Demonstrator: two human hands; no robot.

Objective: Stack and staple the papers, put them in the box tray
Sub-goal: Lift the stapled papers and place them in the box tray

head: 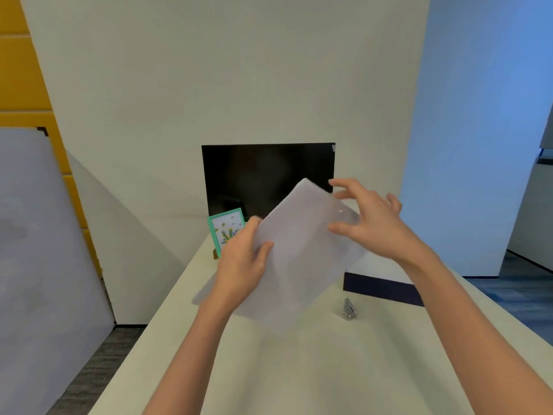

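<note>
Papers (302, 259) held up tilted, prob. to square them.
L hand (242, 265) pinches left edge; R hand (371, 226), fingers spread, at top corner; stapler (349, 309) at 5 o'clock.

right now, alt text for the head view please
A left hand grips white papers above a table, the right hand open at their upper edge. A stapler and a dark box tray sit on it to the right.

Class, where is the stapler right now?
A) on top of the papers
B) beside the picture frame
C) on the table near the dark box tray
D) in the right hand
C: the stapler sits on the table just before the dark box tray, apart from the papers.
</note>
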